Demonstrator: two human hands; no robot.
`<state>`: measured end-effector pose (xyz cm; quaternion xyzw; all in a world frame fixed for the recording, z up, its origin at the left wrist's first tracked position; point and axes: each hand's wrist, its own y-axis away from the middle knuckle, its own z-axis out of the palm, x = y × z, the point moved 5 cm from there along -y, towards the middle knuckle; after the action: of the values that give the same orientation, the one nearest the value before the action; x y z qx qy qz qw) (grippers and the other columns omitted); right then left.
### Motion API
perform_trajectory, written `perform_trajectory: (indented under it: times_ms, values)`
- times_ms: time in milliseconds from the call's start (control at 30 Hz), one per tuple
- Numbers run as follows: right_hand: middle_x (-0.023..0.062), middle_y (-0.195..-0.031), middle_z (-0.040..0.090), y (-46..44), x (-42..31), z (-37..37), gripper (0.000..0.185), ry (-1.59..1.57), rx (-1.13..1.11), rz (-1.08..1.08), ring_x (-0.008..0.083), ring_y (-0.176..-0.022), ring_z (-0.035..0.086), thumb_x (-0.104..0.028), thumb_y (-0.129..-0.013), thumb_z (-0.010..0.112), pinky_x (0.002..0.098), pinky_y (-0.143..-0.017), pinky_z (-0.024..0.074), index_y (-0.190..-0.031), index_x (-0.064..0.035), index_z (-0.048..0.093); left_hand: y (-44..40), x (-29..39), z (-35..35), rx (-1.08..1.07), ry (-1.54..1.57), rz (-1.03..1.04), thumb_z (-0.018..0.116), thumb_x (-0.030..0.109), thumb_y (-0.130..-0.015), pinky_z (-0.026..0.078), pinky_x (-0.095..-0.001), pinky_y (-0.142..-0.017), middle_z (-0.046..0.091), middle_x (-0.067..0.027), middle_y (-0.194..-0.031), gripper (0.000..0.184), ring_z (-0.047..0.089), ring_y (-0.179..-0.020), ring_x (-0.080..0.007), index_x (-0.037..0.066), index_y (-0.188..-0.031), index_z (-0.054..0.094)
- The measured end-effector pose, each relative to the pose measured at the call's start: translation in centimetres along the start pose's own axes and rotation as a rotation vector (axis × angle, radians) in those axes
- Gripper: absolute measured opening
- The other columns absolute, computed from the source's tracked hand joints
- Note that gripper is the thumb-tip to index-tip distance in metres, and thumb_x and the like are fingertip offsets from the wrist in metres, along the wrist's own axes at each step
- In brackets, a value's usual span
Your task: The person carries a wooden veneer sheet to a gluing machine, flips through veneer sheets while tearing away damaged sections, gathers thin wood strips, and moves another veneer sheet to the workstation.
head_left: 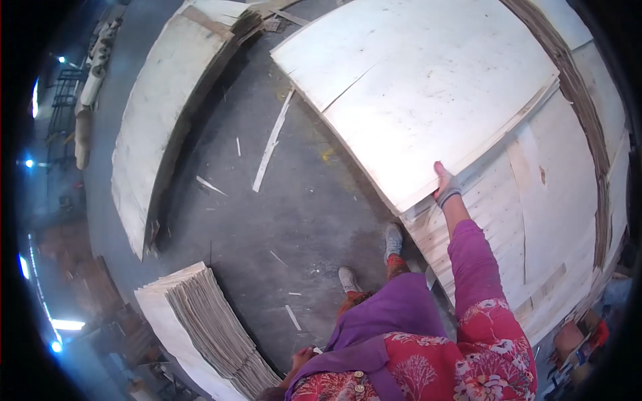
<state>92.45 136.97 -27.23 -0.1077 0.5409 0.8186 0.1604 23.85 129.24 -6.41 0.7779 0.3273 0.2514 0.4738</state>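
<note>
My right hand [445, 185] grips the near edge of a pale wood veneer sheet [428, 87], thumb on top and the other fingers hidden beneath. This sheet lies over a wide stack of veneer [498, 207] and has a split at its left side. My left hand [301, 359] is low beside my body, near a thick pile of veneer sheets [200, 321]. Its fingers look curled; a small whitish bit shows beside them, and what they hold, if anything, I cannot make out.
Another curved veneer stack [164, 100] stands across the grey floor [234, 227]. Narrow wood strips, one of them a long offcut [273, 142], lie on the floor between the stacks. My shoes [393, 242] are close to the right stack. Clutter [575, 341] lies at lower right.
</note>
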Motion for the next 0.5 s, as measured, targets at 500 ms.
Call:
perform_trajectory:
  times_ms: [500]
  values:
    - [0.0123,-0.116,0.052,30.4,-4.1,-1.6,0.046,0.206,-0.193,-0.302,0.0208,-0.103,0.052,-0.027,-0.085,0.052,0.0296,-0.09,0.0404,-0.119,0.0034,0.045,-5.2,6.6,-5.0,-0.196,0.16,0.269,0.052,0.02,-0.086,0.046,-0.0233,-0.052,0.059,-0.0042,-0.07,0.022,0.057,-0.061,-0.0114,0.002,-0.095,0.059]
